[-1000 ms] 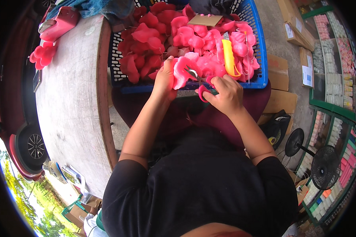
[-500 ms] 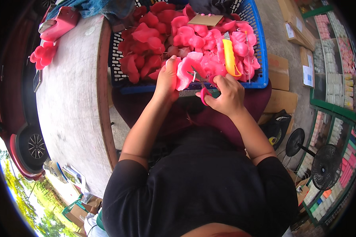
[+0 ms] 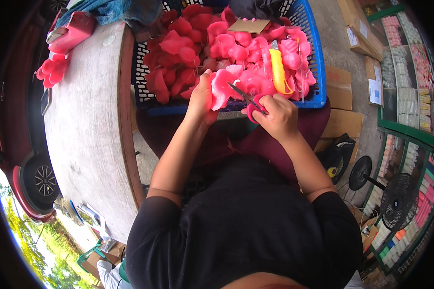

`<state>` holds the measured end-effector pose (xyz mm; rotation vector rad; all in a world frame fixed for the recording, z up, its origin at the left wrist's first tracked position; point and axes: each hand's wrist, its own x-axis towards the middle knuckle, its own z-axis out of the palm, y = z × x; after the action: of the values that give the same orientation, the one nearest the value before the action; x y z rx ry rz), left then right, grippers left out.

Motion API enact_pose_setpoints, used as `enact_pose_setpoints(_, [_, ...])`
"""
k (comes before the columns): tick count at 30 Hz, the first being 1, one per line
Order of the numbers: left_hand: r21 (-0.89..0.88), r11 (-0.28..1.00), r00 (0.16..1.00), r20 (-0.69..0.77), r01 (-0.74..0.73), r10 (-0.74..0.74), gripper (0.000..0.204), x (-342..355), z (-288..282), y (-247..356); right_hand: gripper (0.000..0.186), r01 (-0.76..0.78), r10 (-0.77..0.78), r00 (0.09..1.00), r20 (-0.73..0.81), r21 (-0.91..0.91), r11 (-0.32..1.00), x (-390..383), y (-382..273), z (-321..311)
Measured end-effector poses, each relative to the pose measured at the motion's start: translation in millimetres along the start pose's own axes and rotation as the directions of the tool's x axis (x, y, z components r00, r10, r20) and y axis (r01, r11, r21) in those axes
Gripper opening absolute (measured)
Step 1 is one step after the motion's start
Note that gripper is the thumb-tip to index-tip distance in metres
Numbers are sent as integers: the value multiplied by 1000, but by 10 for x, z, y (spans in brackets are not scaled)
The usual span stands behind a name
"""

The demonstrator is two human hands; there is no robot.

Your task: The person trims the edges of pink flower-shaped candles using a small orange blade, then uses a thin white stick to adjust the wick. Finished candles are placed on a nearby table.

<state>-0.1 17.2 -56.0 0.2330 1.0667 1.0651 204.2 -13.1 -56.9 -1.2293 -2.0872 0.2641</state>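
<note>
My left hand (image 3: pixel 201 98) grips a pink petal-shaped piece (image 3: pixel 223 86) at the near rim of a blue plastic basket (image 3: pixel 318 72). My right hand (image 3: pixel 277 115) holds red-handled scissors (image 3: pixel 248 98), the open blades pointing up-left at the piece's edge. The basket is heaped with several red and pink pieces (image 3: pixel 188 43). A yellow utility knife (image 3: pixel 278 72) lies on the heap at the right, and a brown card (image 3: pixel 248 25) lies at the back.
A round grey table (image 3: pixel 87 120) with a wooden rim stands on my left, with pink pieces (image 3: pixel 53 72) and a pink shoe-like item (image 3: pixel 72 31) on it. Cardboard boxes (image 3: pixel 340 101) and black fans (image 3: pixel 395 200) stand on the right. A red car (image 3: pixel 19 159) is at far left.
The pink piece has been turned in my left hand and the scissors have shifted slightly left, with the blades now open at its edge.
</note>
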Motion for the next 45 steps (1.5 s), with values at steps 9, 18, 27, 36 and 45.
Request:
enact_pose_setpoints(9, [-33, 998, 997, -57, -51, 49, 39, 2, 20, 13, 38, -81, 81, 991, 110, -13, 997, 91, -111, -131])
enact_pose_setpoints(18, [-86, 995, 998, -12, -58, 57, 36, 81, -179, 35, 31, -79, 75, 996, 45, 86, 993, 31, -56, -25])
enact_pose_setpoints(27, [315, 750, 782, -36, -582, 622, 37, 184, -295, 19, 29, -543, 543, 839, -35, 12, 839, 346, 461, -395])
enact_pose_setpoints(36, [95, 799, 793, 239, -594, 561, 47, 102, -190, -32, 28, -453, 498, 866, -37, -478, 753, 352, 915, -303])
enact_pose_setpoints(45, [-74, 971, 943, 230, -229, 240, 40, -54, -109, 74, 20, -272, 234, 962, -139, -498, 823, 373, 526, -200])
